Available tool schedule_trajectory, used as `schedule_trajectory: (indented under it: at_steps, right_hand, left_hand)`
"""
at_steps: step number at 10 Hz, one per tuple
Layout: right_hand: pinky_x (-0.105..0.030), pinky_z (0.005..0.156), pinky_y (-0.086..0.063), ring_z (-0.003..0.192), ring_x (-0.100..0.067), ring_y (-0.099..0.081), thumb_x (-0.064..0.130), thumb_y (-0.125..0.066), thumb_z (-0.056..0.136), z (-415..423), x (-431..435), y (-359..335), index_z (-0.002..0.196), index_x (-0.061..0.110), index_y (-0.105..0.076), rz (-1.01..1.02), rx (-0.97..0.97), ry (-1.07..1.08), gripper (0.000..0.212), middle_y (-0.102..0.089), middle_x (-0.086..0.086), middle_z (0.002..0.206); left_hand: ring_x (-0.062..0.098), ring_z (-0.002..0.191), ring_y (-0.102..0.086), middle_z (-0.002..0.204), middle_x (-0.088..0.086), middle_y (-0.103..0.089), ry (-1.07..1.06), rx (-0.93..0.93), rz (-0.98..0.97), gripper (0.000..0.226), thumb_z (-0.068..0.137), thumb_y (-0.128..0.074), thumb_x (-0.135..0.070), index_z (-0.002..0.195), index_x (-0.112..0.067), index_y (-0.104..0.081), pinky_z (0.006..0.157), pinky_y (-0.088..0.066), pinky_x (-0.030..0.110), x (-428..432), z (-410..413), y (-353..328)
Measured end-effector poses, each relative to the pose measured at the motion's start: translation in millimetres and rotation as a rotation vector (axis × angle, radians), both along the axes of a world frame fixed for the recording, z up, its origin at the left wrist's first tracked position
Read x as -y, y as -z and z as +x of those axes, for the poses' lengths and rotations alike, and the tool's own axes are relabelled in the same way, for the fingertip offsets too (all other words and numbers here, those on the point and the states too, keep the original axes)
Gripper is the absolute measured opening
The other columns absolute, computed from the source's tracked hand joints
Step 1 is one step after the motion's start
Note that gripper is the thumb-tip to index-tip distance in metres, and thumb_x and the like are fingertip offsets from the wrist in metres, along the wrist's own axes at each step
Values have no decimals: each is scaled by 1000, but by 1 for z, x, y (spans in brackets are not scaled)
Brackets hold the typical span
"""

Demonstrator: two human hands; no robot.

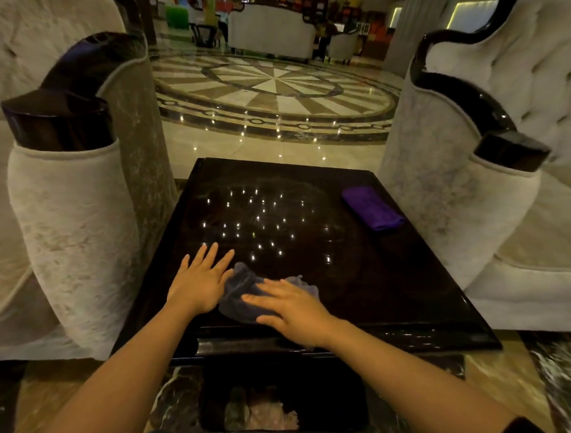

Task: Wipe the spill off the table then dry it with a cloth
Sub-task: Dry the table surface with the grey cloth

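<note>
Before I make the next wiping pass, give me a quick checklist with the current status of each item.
1. Right hand flat on the grey cloth: ok.
2. Left hand flat on the table beside the cloth: ok.
3. Purple cloth lying untouched at the far right, ready for drying: ok.
4. Path ahead free of objects: ok.
5. Spill location: cannot tell, the glossy top shows only light reflections.
</note>
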State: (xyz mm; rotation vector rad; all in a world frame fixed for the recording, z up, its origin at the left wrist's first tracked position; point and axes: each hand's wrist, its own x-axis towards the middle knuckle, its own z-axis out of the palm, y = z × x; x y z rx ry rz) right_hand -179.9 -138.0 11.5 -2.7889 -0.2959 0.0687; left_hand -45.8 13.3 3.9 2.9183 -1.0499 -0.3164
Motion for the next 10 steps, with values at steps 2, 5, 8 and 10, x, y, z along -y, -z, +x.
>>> schedule_trajectory:
  at_steps: [2,5,8,10]
  right_hand:
    - [-40,110,-27,132,-29,-38,13,-51,89,-45,-16,-13,119,12,-57,127,82,-103,31,-49,-13,136]
    - [-4,94,-30,114,-17,-46,-12,-55,77,-57,67,-58,108,-1,-62,394,401,426,34,-58,-23,122]
    - [-43,105,-32,127,-41,-37,19,-46,92,-35,189,-57,133,6,-37,33,207,888,45,-34,-28,140]
    - [-52,113,-5,141,-37,4,51,-24,93,-39,190,-6,143,23,-4,-71,-229,971,61,8,-18,154]
  left_hand:
    - [22,144,10,157,5,8,-40,-43,-59,52,97,-14,-42,145,-30,2,117,1,43,2,4,3]
    - [21,144,8,157,4,7,-45,-25,-81,52,97,-13,-44,145,-32,3,117,0,43,2,6,8]
    - [20,144,9,157,3,8,-50,-28,-74,52,96,-12,-45,144,-32,4,117,1,42,2,8,10]
    - [20,144,10,157,3,8,-49,-29,-72,52,96,-13,-44,144,-33,4,117,2,42,3,11,12]
